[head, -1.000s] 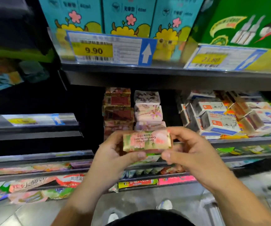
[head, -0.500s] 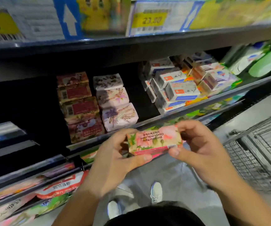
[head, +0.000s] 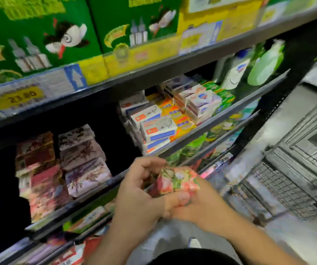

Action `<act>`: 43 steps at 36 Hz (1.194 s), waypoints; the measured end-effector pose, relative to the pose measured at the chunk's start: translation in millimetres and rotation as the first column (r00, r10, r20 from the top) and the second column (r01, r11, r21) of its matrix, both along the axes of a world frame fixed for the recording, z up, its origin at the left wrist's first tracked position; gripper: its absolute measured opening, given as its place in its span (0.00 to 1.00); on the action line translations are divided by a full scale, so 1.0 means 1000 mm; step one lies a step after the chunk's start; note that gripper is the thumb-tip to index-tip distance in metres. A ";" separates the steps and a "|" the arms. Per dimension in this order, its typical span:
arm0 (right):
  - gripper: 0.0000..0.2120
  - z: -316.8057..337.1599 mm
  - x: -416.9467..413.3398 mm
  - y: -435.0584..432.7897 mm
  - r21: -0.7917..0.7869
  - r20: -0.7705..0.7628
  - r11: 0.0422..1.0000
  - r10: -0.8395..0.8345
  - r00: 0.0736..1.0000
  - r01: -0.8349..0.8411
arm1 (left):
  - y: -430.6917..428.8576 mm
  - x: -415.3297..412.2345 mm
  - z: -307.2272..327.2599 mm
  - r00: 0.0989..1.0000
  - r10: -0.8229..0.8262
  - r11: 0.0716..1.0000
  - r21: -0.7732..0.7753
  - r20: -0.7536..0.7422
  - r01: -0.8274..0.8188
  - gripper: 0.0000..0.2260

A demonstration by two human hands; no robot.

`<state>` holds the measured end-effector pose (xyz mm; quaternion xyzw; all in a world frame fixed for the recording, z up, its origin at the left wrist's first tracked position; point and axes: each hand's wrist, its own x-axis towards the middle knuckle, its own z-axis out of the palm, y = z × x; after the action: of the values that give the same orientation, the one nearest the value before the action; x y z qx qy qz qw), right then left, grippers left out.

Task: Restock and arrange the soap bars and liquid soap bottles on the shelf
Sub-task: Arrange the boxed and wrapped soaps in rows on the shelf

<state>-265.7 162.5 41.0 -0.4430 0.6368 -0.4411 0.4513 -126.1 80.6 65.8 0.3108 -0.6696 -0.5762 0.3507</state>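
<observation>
Pink-and-green floral soap bar is held near, just in front of the shelf edge, its long axis left to right, right end slightly lower. Left hand curls round its left end; right hand grips it from beneath.
</observation>
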 end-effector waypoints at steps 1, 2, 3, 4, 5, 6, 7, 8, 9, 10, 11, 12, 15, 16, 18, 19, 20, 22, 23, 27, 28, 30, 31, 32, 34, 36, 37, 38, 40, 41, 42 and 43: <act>0.31 0.000 -0.013 0.004 -0.025 0.017 0.999 -0.044 0.999 0.044 | 0.001 -0.007 0.001 1.000 0.007 1.000 -0.009 0.004 -0.007 0.26; 0.32 0.001 -0.028 0.009 -0.050 0.017 0.997 -0.065 0.998 0.066 | 0.002 -0.014 0.001 1.000 0.007 1.000 -0.017 0.004 -0.007 0.27; 0.33 0.002 -0.042 0.014 -0.081 0.001 0.994 -0.077 0.997 0.076 | 0.003 -0.021 0.002 1.000 0.000 1.000 -0.018 -0.002 0.000 0.27; 0.33 0.003 -0.058 0.019 -0.112 0.004 0.989 -0.094 0.996 0.093 | 0.004 -0.028 0.002 1.000 -0.007 1.000 -0.026 -0.002 0.006 0.28; 0.34 0.006 -0.073 0.025 -0.143 0.026 0.983 -0.115 0.993 0.118 | 0.004 -0.036 0.002 1.000 -0.010 0.999 -0.045 0.003 0.010 0.29; 0.36 0.006 -0.088 0.031 -0.172 0.076 0.974 -0.137 0.988 0.149 | 0.005 -0.043 0.002 1.000 -0.010 0.998 -0.065 0.015 0.011 0.30; 0.37 0.009 -0.102 0.036 -0.200 0.131 0.964 -0.152 0.980 0.177 | 0.006 -0.052 0.002 1.000 -0.013 0.997 -0.078 0.026 0.015 0.30; 0.38 0.011 -0.113 0.041 -0.228 0.182 0.951 -0.169 0.969 0.208 | 0.008 -0.060 0.001 0.999 -0.018 0.996 -0.083 0.040 0.021 0.29; 0.38 0.013 -0.124 0.045 -0.262 0.230 0.933 -0.188 0.955 0.246 | 0.010 -0.068 0.001 0.998 -0.036 0.996 -0.081 0.053 0.040 0.29; 0.39 0.016 -0.131 0.048 -0.299 0.278 0.910 -0.204 0.939 0.287 | 0.013 -0.076 0.000 0.995 -0.065 0.995 -0.068 0.075 0.070 0.29; 0.39 0.019 -0.136 0.050 -0.331 0.312 0.889 -0.215 0.925 0.318 | 0.016 -0.084 -0.001 0.987 -0.114 0.992 -0.038 0.110 0.119 0.30; 0.39 0.023 -0.139 0.052 -0.351 0.338 0.872 -0.222 0.915 0.341 | 0.020 -0.092 -0.001 0.972 -0.173 0.984 -0.011 0.157 0.177 0.33; 0.38 0.030 -0.139 0.052 -0.369 0.268 0.881 -0.204 0.941 0.296 | 0.026 -0.117 -0.005 0.905 -0.326 0.943 0.020 0.273 0.333 0.35; 0.38 0.031 -0.138 0.051 -0.364 0.208 0.898 -0.180 0.962 0.246 | 0.028 -0.124 -0.008 0.884 -0.343 0.931 -0.009 0.318 0.365 0.35; 0.38 0.031 -0.143 0.052 -0.336 0.064 0.926 -0.158 0.985 0.171 | 0.028 -0.137 -0.013 0.859 -0.342 0.919 -0.057 0.380 0.390 0.35; 0.37 0.030 -0.149 0.054 -0.332 0.017 0.929 -0.170 0.985 0.166 | 0.027 -0.142 -0.014 0.865 -0.329 0.926 -0.049 0.379 0.374 0.34; 0.36 0.030 -0.157 0.056 -0.340 0.012 0.922 -0.193 0.981 0.185 | 0.025 -0.145 -0.015 0.870 -0.310 0.935 -0.043 0.384 0.352 0.33; 0.34 0.031 -0.178 0.062 -0.359 0.037 0.904 -0.235 0.971 0.233 | 0.019 -0.152 -0.012 0.888 -0.248 0.955 -0.054 0.388 0.290 0.31; 0.34 0.033 -0.187 0.064 -0.365 0.041 0.897 -0.252 0.967 0.249 | 0.016 -0.154 -0.011 0.899 -0.224 0.964 -0.048 0.377 0.260 0.32; 0.30 0.030 -0.216 0.072 -0.368 0.196 0.876 -0.253 0.947 0.311 | 0.012 -0.168 0.001 0.968 -0.196 0.979 0.089 0.159 0.183 0.33; 0.30 0.028 -0.221 0.074 -0.363 0.248 0.874 -0.244 0.937 0.324 | 0.014 -0.173 0.004 0.976 -0.190 0.978 0.107 0.102 0.179 0.33; 0.29 0.026 -0.227 0.078 -0.342 0.330 0.873 -0.236 0.914 0.348 | 0.020 -0.185 0.008 0.985 -0.170 0.974 0.154 0.031 0.163 0.31; 0.27 0.025 -0.229 0.080 -0.324 0.353 0.873 -0.247 0.902 0.365 | 0.023 -0.191 0.009 0.987 -0.160 0.970 0.186 0.009 0.156 0.30; 0.24 0.024 -0.231 0.081 -0.297 0.368 0.874 -0.268 0.890 0.386 | 0.025 -0.197 0.009 0.987 -0.158 0.962 0.226 0.001 0.154 0.28; 0.20 0.019 -0.236 0.084 -0.217 0.381 0.884 -0.314 0.870 0.414 | 0.032 -0.208 0.007 0.986 -0.165 0.937 0.317 0.021 0.150 0.23; 0.19 0.011 -0.240 0.088 -0.092 0.346 0.906 -0.360 0.866 0.414 | 0.040 -0.217 0.004 0.978 -0.177 0.902 0.416 0.109 0.117 0.19; 0.19 0.007 -0.241 0.090 -0.022 0.308 0.916 -0.374 0.875 0.400 | 0.044 -0.220 0.000 0.971 -0.187 0.882 0.461 0.150 0.099 0.16; 0.20 0.004 -0.242 0.093 0.046 0.273 0.924 -0.377 0.885 0.380 | 0.048 -0.220 -0.006 0.963 -0.204 0.864 0.495 0.177 0.092 0.13; 0.19 -0.004 -0.242 0.101 0.142 0.246 0.929 -0.366 0.897 0.341 | 0.057 -0.223 -0.015 0.950 -0.238 0.837 0.539 0.201 0.095 0.12; 0.18 -0.007 -0.242 0.106 0.169 0.251 0.931 -0.357 0.900 0.322 | 0.060 -0.226 -0.019 0.949 -0.234 0.827 0.557 0.212 0.079 0.12; 0.17 -0.009 -0.242 0.110 0.189 0.261 0.933 -0.348 0.901 0.306 | 0.062 -0.230 -0.022 0.949 -0.224 0.820 0.570 0.223 0.059 0.12; 0.18 -0.011 -0.243 0.113 0.195 0.273 0.936 -0.339 0.900 0.293 | 0.063 -0.233 -0.023 0.948 -0.215 0.822 0.567 0.234 0.046 0.12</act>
<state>-508.3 275.7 29.8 -0.2258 0.6550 -0.5222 0.4974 -359.4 143.4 42.6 0.4324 -0.5372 -0.7168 0.1034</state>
